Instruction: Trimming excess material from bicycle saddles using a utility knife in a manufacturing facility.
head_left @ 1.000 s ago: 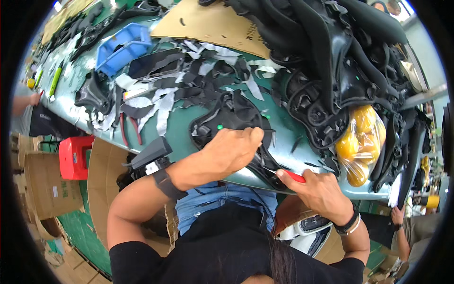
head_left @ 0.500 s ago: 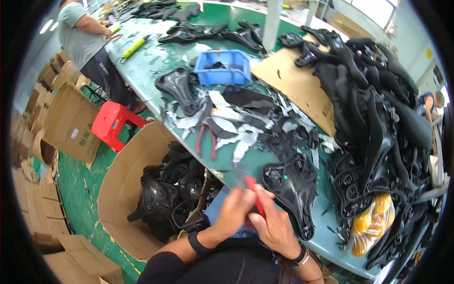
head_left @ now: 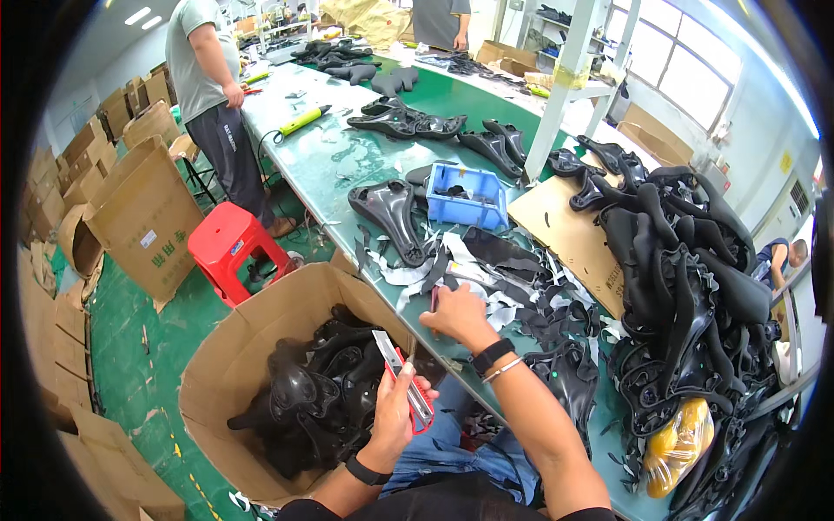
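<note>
Holding one red knife (head_left: 418, 400) in the left hand (head_left: 393, 413), with fingers wrapped round its handle, beside the cardboard box (head_left: 236, 363). Pointing blade-first away from the body and slightly left along its slanted long axis. Parted from the right hand (head_left: 459, 314) since the earlier frame, with that hand now at one red handle (head_left: 435, 299) on the table (head_left: 323, 154); cannot tell whether gripped. Counted: one blue bin (head_left: 465, 212), one red stool (head_left: 228, 240).

Right arm (head_left: 547, 417) outstretched, left fingers (head_left: 428, 390) curled
</note>
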